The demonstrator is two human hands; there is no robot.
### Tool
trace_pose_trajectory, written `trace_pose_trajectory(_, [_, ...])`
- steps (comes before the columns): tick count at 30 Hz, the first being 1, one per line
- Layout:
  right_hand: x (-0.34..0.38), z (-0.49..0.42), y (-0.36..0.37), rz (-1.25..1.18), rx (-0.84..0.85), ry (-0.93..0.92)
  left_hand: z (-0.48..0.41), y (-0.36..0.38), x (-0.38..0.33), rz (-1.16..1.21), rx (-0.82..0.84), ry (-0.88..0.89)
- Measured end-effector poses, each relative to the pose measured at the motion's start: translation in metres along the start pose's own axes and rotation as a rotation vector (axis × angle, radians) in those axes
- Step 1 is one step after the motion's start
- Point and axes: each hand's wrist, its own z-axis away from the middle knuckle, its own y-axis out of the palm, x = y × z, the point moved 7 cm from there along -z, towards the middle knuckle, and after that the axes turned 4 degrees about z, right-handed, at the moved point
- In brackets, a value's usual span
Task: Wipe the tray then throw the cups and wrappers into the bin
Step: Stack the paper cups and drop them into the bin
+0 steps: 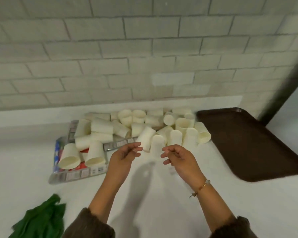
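1. Roughly thirty pale paper cups [175, 140], heaped just beyond the fingers [136, 144]; blur prevents an exact count
2. One brown tray [248, 143], right of the fingers
3. One green cloth [41, 220], left of and nearer than the fingers
4. Printed wrappers [79, 174] under the cups, left of the fingers: number unclear

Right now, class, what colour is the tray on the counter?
Dark brown; the tray shows best in the head view, at the right.

Brown plastic tray [248, 143], lying flat at the counter's [24, 152] right end. Cream paper cups [101, 125] heaped just left of it, most toppled, a few upside down. Flattened printed wrappers [76, 176] beneath the pile's left part. Crumpled green cloth [40, 220] near left.
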Motion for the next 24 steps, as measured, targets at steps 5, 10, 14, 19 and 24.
trace_pose_trajectory(5, [0.019,-0.034,0.071,0.016,0.003,-0.023,-0.016,-0.092,0.007,-0.023,-0.109,-0.002])
trace_pose_trajectory(10, [0.031,-0.075,0.139,0.171,0.031,-0.092,-0.031,-0.162,0.021,-0.196,-0.216,-0.02])
trace_pose_trajectory(14, [0.044,-0.114,0.187,0.407,0.101,-0.193,-0.042,-0.191,0.042,-0.253,-0.263,-0.071])
trace_pose_trajectory(19, [0.072,-0.165,0.239,0.755,0.159,-0.332,-0.058,-0.198,0.07,-0.409,-0.188,-0.134])
trace_pose_trajectory(24, [0.067,-0.197,0.281,1.006,0.26,-0.34,-0.074,-0.195,0.092,-0.595,-0.185,-0.158])
